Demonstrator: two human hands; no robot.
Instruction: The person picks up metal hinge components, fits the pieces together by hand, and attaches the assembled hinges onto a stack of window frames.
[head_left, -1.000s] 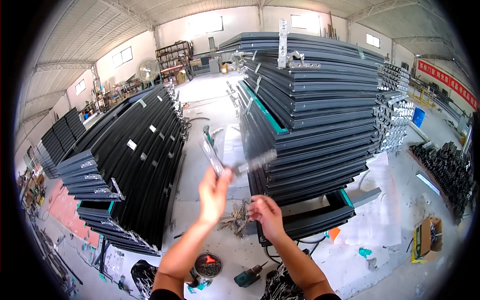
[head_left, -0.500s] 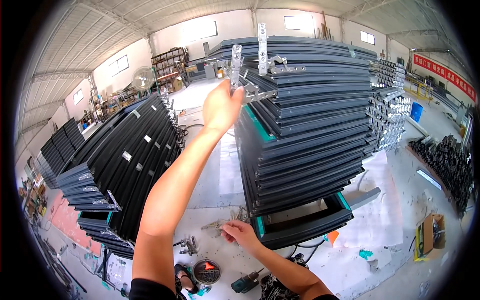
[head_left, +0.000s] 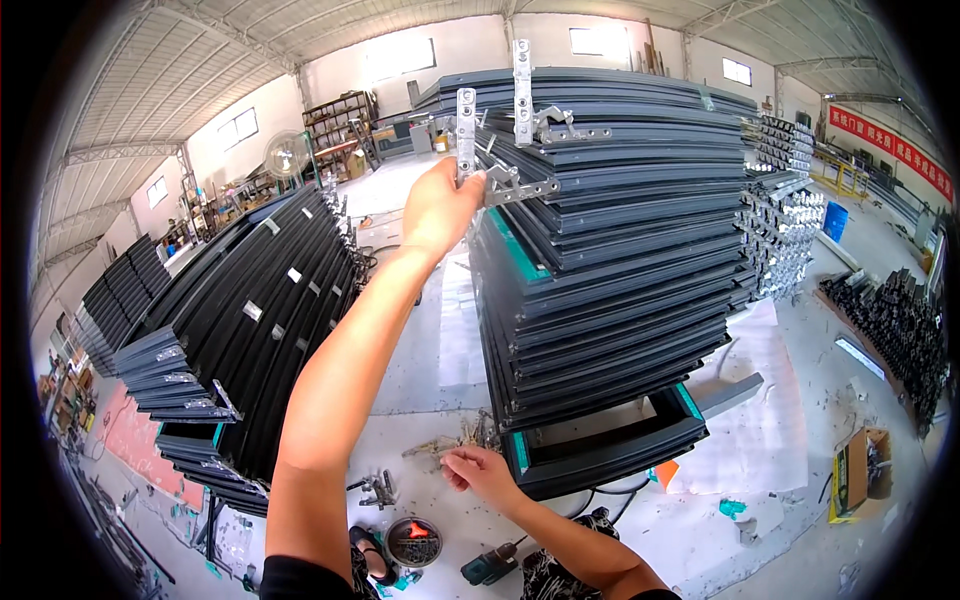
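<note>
Grip: left hand (head_left: 440, 208), raised far and high on an outstretched arm, fingers closed around a silver metal hinge bracket (head_left: 466, 135); the bracket stands upright above the fist, its perforated arm (head_left: 522, 186) pointing right and lying against the upper edge of the tall stack of dark grey frames (head_left: 620, 250). Right hand (head_left: 482, 474), low and near, palm down over the pale floor, fingertips (head_left: 452, 463) drawn together on a loose pile of small metal hardware (head_left: 450, 443); whether a piece is actually pinched cannot be told. Second silver bracket (head_left: 521, 92): upright on top of the tall stack, just right of the held one, with its own arm (head_left: 570, 130) lying across the top frame. Second stack of dark profiles (head_left: 240, 330): left of the raised arm, sloping away toward the far wall. Floor items, near edge: round tin with red contents (head_left: 413, 541); cordless drill (head_left: 490, 567) lying on its side, just right of the tin; small metal fittings (head_left: 375, 490) left of the right hand. Right side: cardboard box (head_left: 862, 472) near; silver extrusions (head_left: 780, 240) stacked beside the tall stack; black tubes (head_left: 900, 330) further right. Far: shelving (head_left: 335, 120) against the wall.
</note>
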